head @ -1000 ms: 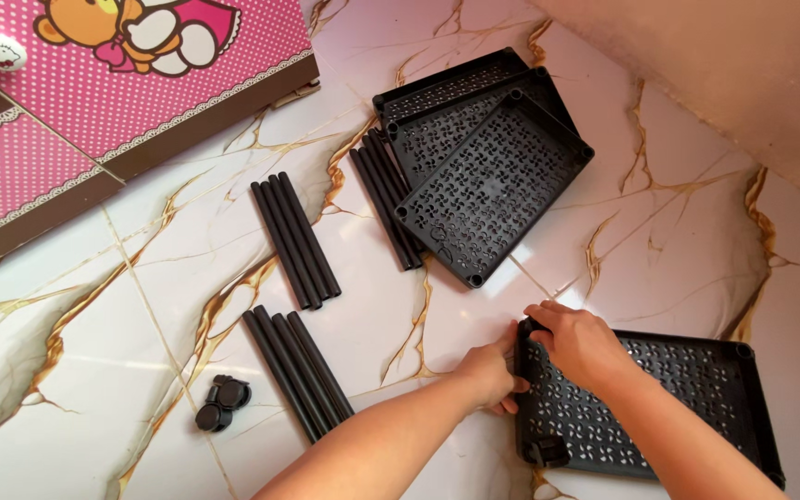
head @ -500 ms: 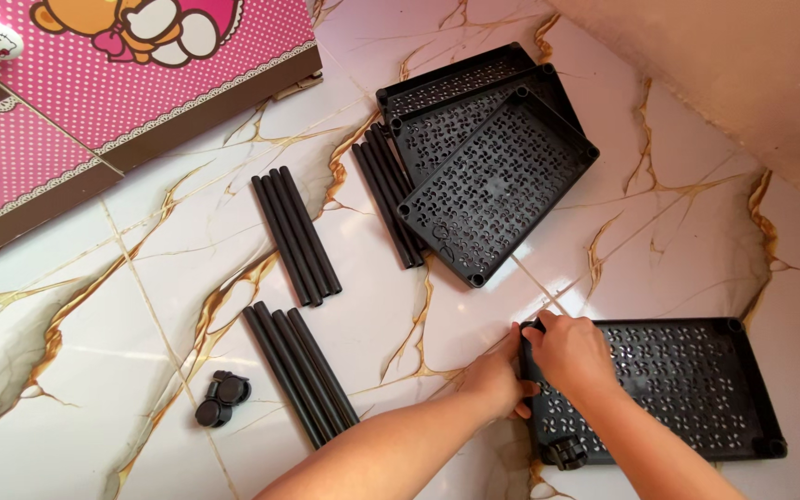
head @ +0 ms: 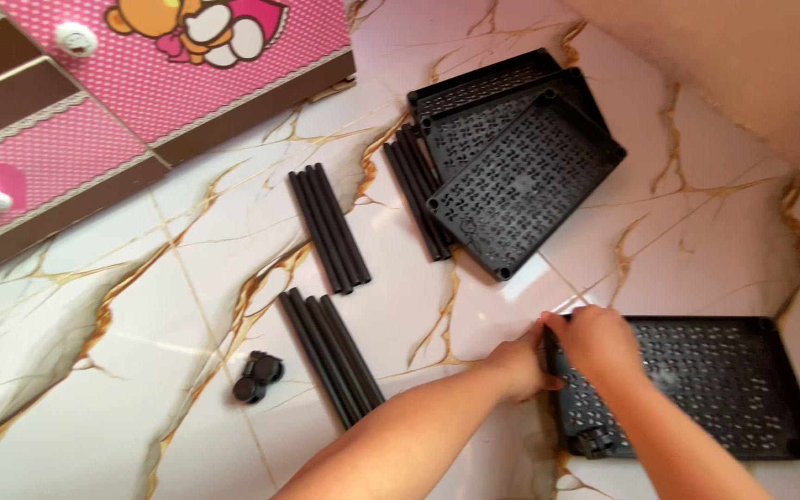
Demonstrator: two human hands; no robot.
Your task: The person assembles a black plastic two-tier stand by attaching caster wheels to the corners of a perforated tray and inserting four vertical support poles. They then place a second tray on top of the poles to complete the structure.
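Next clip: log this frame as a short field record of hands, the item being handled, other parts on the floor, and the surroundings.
left hand: at the near-left corner of the black perforated shelf tray
right hand: on the same corner, fingers curled over its rim
grip state: cannot tell
stacked trays: three, overlapping, beyond the hands
black tubes: three bundles lying on the floor
small black caps: near the closest tubes
floor: marble-look tiles
pink cabinet: top left
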